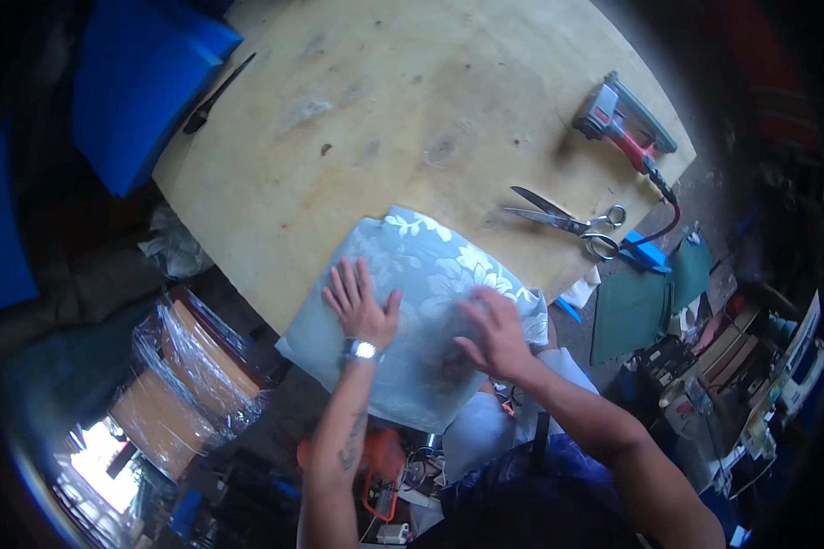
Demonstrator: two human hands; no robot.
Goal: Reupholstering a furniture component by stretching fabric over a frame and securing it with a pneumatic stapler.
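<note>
A squarish, pad-like piece in pale blue-grey fabric with white flowers and leaves point(412, 274) lies at the near edge of the table, part of it jutting over that edge. What is under the cloth is hidden. My left hand point(362, 306) rests flat on its left half, fingers spread, a shiny watch on the wrist. Over the right half is my right hand point(499, 334), slightly blurred, with fingers apart and nothing in them; whether it touches the cloth I cannot tell. Right of the fabric, large metal scissors point(563, 222) lie with blades parted.
A grey and red staple gun point(618, 123) with a hose sits on the wooden table point(339, 146) at the far right. A dark, slim tool point(218, 96) lies by the left edge, beside blue foam-like blocks point(146, 91). Plastic-wrapped brown panels point(178, 384) stand at the lower left.
</note>
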